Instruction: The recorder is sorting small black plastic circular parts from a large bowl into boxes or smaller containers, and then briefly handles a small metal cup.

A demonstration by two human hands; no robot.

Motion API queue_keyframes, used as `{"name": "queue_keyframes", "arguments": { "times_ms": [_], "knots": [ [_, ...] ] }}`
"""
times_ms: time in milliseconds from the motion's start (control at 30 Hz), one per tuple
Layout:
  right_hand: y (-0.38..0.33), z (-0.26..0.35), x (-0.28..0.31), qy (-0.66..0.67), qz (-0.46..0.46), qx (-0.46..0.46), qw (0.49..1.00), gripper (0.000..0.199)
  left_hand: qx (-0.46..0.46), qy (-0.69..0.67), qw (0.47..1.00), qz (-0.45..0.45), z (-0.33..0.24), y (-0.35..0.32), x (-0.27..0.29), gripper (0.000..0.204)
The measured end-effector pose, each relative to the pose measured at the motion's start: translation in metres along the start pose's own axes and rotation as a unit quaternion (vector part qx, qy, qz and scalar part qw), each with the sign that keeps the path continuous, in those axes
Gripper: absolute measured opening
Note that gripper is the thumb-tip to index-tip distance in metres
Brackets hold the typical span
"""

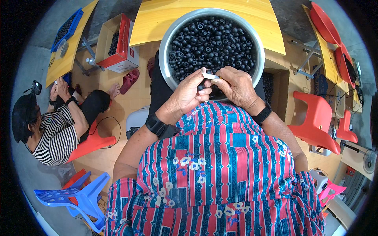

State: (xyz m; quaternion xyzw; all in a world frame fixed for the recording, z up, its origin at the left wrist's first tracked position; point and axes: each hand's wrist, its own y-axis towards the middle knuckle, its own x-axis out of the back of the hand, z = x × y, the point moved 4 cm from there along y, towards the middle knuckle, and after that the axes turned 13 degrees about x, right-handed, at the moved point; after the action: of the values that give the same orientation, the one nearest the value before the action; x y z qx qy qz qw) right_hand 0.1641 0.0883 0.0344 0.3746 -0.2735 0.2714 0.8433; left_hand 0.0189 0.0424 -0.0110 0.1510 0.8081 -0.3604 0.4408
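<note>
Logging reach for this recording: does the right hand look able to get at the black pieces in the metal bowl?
Probably yes: the right hand is at the near rim of the open metal bowl, with nothing visible blocking the black pieces, though a pale strip occupies its grip.

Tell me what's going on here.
A person's right hand pinches a small pale piece, the left hand close against it, over a metal basin full of small black pieces. Whether the left hand grips a black piece is unclear. To the left, a co-worker in stripes sits on a red stool.
</note>
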Motion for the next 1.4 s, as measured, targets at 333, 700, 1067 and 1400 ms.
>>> {"name": "queue_keyframes", "arguments": {
  "times_ms": [333,700,1067,1400],
  "knots": [
    [-0.006,-0.029,0.000,0.043,-0.081,-0.145,0.985,0.025,-0.004,0.015,0.999,0.028,0.000,0.000,-0.002,0.022],
    [-0.004,-0.021,-0.007,0.206,-0.098,-0.093,0.969,0.019,-0.029,0.035,0.999,0.000,-0.002,0.001,-0.002,0.019],
    [-0.001,-0.005,0.001,0.092,0.009,-0.014,0.996,0.024,-0.057,0.036,0.998,0.021,-0.004,0.000,-0.003,0.022],
    [0.000,-0.005,0.002,0.067,-0.007,-0.007,0.998,0.024,-0.048,0.041,0.998,0.022,-0.004,-0.002,-0.004,0.024]
  ]
}}
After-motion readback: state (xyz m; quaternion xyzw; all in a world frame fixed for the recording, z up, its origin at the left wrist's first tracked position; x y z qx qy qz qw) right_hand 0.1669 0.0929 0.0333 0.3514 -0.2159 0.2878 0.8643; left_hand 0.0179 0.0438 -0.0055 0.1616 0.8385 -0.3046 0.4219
